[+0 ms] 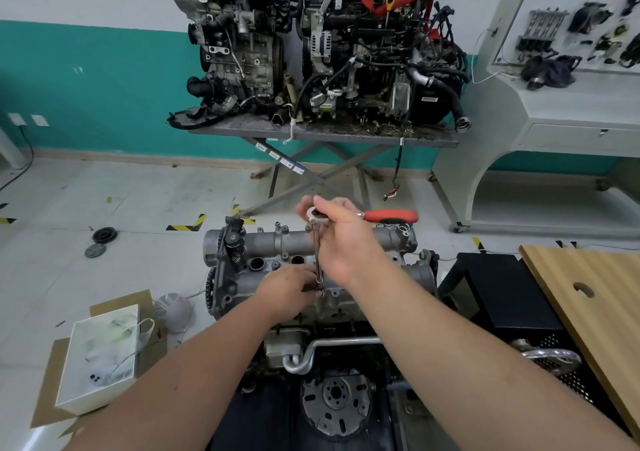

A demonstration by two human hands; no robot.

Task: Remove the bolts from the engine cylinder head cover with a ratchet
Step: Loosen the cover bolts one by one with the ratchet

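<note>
A grey aluminium cylinder head cover (277, 242) tops the engine in front of me. A ratchet with a red handle (391, 215) stands on a long chrome extension (318, 256) that reaches down to the cover's near edge. My right hand (341, 239) grips the ratchet head and the top of the extension. My left hand (289, 288) pinches the lower end of the extension where the socket meets a bolt; the bolt itself is hidden by my fingers. Other small bolts (284, 229) stand along the cover's far edge.
A white open box (100, 357) sits on cardboard at the lower left. A wooden table (595, 298) and a black stand (502, 294) are at the right. Two engines rest on a lift table (322, 132) behind. A pulley (104, 235) lies on the floor.
</note>
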